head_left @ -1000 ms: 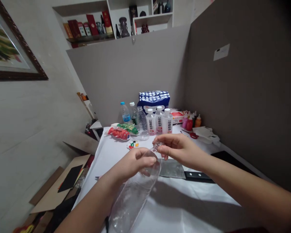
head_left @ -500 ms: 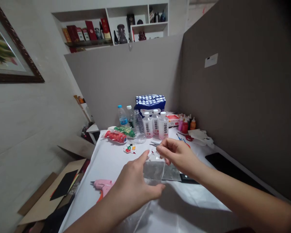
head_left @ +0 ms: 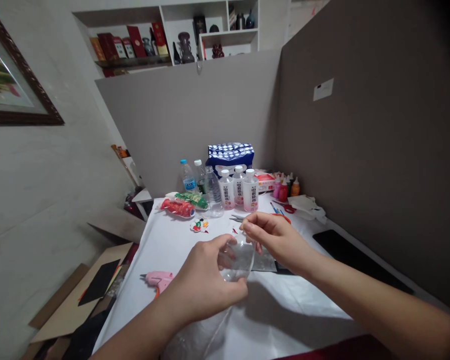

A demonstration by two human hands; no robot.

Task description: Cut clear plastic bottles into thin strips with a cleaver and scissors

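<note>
My left hand (head_left: pixel 210 275) is wrapped round a clear plastic cup-like piece (head_left: pixel 242 257), thumb below and fingers above. At its upper edge, the fingertips of my right hand (head_left: pixel 266 230) are pinched together; what lies between them is too small to make out. Beneath the clear piece rests a flat metal blade (head_left: pixel 264 261), with a dark handle partly hidden by my right wrist. Scissors (head_left: pixel 237 218) lie just behind my right hand, their orange handles partly showing. A pink glue gun (head_left: pixel 159 280) is on the table left of my left forearm.
Several plastic bottles (head_left: pixel 250 192) stand at the back before a blue dotted bag (head_left: pixel 230 155). Paint bottles (head_left: pixel 283 191) are at the back right, a paint-daubed palette (head_left: pixel 199 225) at centre left. A black flat object (head_left: pixel 360 260) lies right, beside the grey partition (head_left: pixel 360 150).
The clear piece has turned in my left hand, so its rounded side shows. My right hand keeps its pinch near the upper edge. The view has shifted slightly.
</note>
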